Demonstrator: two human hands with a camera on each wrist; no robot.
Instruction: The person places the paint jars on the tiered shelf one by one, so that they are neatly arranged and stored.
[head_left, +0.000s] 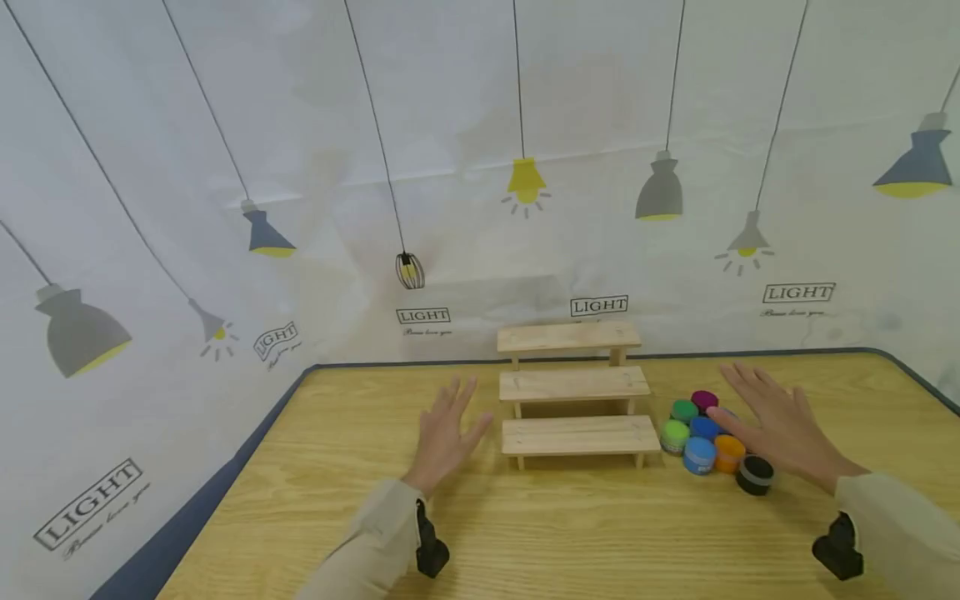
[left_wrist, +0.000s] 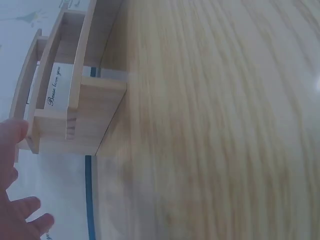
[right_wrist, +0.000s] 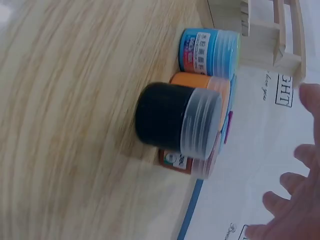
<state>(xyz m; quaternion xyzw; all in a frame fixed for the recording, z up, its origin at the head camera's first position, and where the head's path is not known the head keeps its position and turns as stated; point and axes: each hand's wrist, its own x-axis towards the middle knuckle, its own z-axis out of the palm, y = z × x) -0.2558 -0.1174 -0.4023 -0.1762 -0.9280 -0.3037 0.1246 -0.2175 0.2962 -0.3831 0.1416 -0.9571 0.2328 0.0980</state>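
Observation:
My left hand (head_left: 444, 435) hovers with spread fingers over the table, just left of a three-step wooden rack (head_left: 576, 385). Nothing is in it. On the other side, my right hand (head_left: 783, 425) is stretched out above a cluster of small paint jars, its fingers straight and holding nothing. The jars include a black jar (head_left: 754, 475), an orange jar (head_left: 730, 453), a light blue jar (head_left: 699, 456), a lime green jar (head_left: 675, 436), a dark green jar (head_left: 684, 411) and a purple jar (head_left: 704, 401). Clear lids top the jars in the right wrist view. The hand hides part of the group.
A wood-grain table (head_left: 480, 525) carries the rack and jars. Behind it hangs a white wall covering (head_left: 465, 217) printed with lamps and LIGHT signs. Dark blue edging (head_left: 405, 363) runs along the table's back and left sides.

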